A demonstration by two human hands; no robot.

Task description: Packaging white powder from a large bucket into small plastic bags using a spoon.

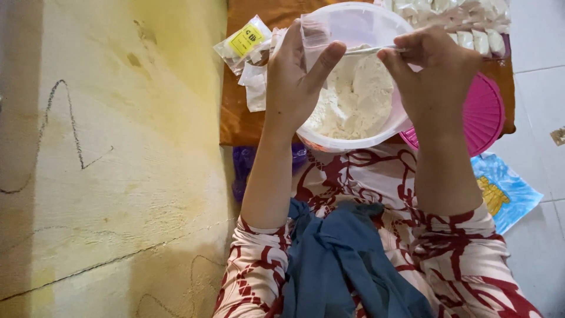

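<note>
At upper centre of the frame the left hand (294, 76) pinches a small clear plastic bag (321, 32) by its mouth, thumb against fingers. The right hand (438, 73) grips a thin spoon handle (368, 50) whose tip points at the bag's opening. Both hover over a round white plastic tub (353, 88) holding white flour-like powder (353, 100). Upper left of the tub lie clear packets, one with a square yellow label (246, 39). Along the top right edge sits a row of filled white sachets (471, 26). A pink ribbed lid (482, 115) lies right of the tub, on a brown mat (241, 118).
</note>
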